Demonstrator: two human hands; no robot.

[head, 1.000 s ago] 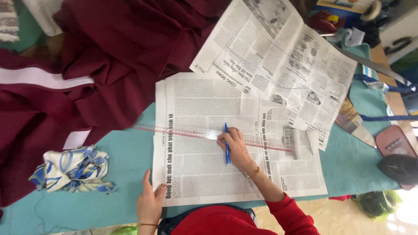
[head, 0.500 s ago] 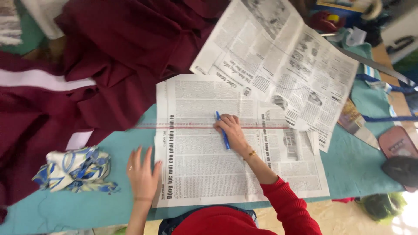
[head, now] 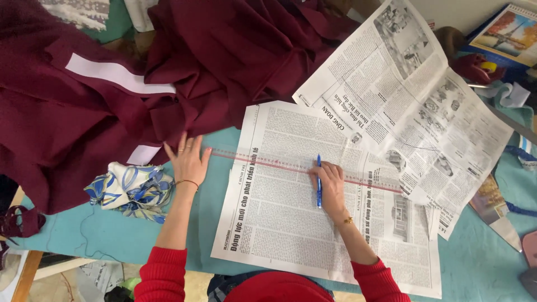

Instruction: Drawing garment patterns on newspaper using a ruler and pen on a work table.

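Observation:
My right hand (head: 330, 185) holds a blue pen (head: 319, 182) with its tip against a long clear ruler (head: 279, 162) that lies across a newspaper sheet (head: 279, 223) on the teal table (head: 492, 263). My left hand (head: 187, 159) rests flat, fingers spread, on the table just left of the ruler's end, touching the edge of the maroon fabric (head: 112, 95). Both arms wear red sleeves.
A second newspaper sheet (head: 403, 106) overlaps the first at the upper right. A blue-and-white patterned cloth (head: 131, 187) lies left of my left arm. Maroon fabric with white strips covers the upper left. Clutter and a picture calendar (head: 506, 31) sit at the right edge.
My left hand has moved up from the table's near edge to the ruler's left end by the maroon fabric. My right hand stays with the pen at the ruler.

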